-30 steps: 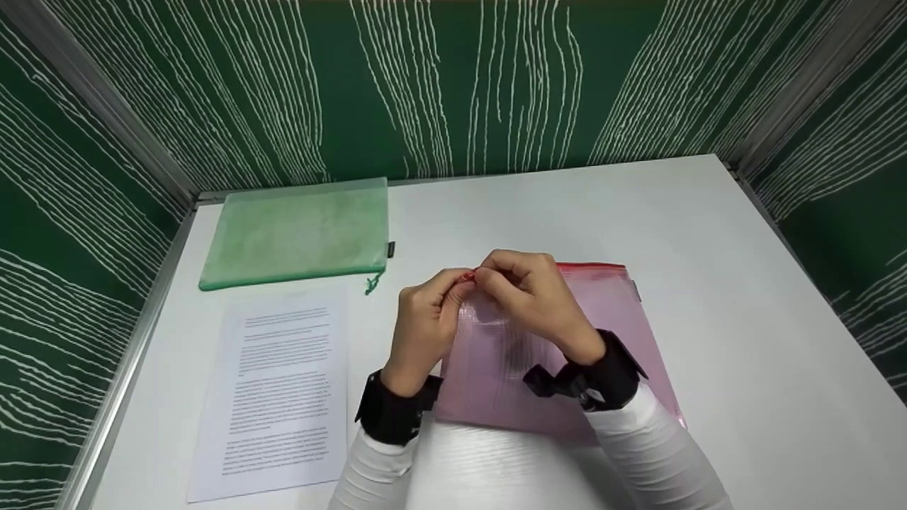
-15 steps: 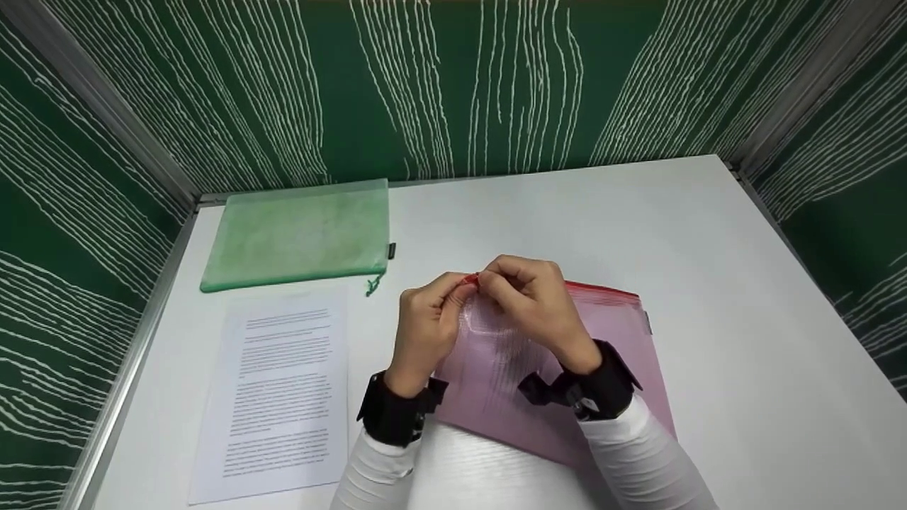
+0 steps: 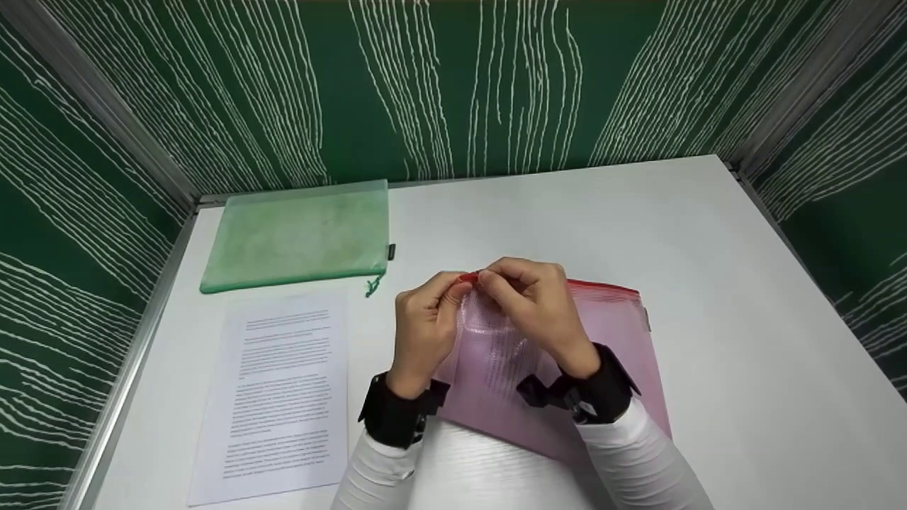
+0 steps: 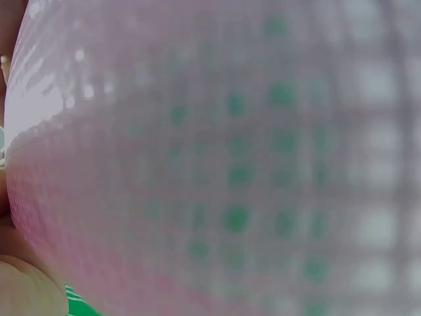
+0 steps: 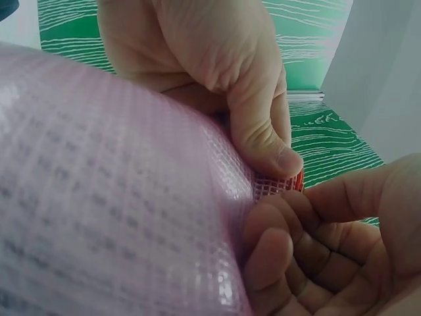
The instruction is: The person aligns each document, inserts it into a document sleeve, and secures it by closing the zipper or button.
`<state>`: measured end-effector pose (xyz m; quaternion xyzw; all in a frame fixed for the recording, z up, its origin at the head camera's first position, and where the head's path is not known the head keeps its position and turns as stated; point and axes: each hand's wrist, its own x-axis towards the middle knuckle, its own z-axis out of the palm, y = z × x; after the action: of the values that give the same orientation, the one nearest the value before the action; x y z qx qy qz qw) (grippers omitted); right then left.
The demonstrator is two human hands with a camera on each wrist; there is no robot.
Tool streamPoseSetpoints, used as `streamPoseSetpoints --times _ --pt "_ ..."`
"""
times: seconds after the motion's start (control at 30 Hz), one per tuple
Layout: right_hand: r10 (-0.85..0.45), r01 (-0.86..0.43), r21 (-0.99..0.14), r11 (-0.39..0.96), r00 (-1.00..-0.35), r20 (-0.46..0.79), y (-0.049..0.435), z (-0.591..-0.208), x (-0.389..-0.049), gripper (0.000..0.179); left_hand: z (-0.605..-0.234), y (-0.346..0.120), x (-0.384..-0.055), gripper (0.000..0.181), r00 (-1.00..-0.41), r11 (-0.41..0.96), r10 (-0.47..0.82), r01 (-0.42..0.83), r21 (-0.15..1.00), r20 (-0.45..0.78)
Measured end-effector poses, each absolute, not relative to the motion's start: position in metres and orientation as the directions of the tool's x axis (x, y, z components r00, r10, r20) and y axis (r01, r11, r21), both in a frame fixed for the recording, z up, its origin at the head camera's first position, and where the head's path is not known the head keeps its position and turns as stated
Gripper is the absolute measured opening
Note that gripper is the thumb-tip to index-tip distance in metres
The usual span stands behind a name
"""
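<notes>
A pink translucent mesh zipper pouch with a red zipper edge hangs from both hands, its upper left corner raised and its lower edge slanting. The left hand pinches that corner at the red edge between thumb and fingers. Right beside it, the right hand pinches the same edge with thumb and forefinger; whatever small part lies between the fingertips is hidden. In the left wrist view the pouch's mesh fills nearly everything. Mesh and a bit of red show between the meeting fingers in the right wrist view.
A green zipper pouch with a green cord lies at the back left of the white table. Printed paper lies in front of it. Green walls with white lines enclose the table's back and sides.
The pouch's right side has swung down toward the person, and its lower edge now slants. Both hands have shifted slightly nearer the person, still pinching the red edge.
</notes>
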<state>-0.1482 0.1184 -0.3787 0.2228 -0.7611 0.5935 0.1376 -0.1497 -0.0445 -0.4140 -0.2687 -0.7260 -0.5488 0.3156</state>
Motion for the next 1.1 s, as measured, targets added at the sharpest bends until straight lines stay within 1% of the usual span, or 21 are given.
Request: streamPoseSetpoints --times 0.3,0.53,0.83,1.1 --pt "-0.138 -0.509 -0.827 0.239 -0.861 0.49 0.1179 -0.3767 -0.1455 0.015 -0.4113 -0.0449 -0.1486 0.007 -0.645 0.269 0.014 0.738 0.618 0.764" --pt "-0.12 -0.503 -0.83 0.24 -0.864 0.489 0.1189 -0.3771 -0.1433 0.014 -0.41 -0.0464 -0.1473 0.006 -0.643 0.284 -0.017 0.731 0.621 0.765" --pt "-0.079 -0.506 -0.823 0.26 -0.86 0.504 0.1186 -0.3792 -0.1404 0.013 -0.408 -0.0468 -0.1465 0.005 -0.628 0.292 -0.018 0.741 0.605 0.778" --pt "-0.036 -0.505 -0.82 0.269 -0.856 0.515 0.1177 -0.3798 -0.1388 0.011 -0.4076 -0.0466 -0.1459 0.012 -0.621 0.301 -0.018 0.744 0.596 0.784"
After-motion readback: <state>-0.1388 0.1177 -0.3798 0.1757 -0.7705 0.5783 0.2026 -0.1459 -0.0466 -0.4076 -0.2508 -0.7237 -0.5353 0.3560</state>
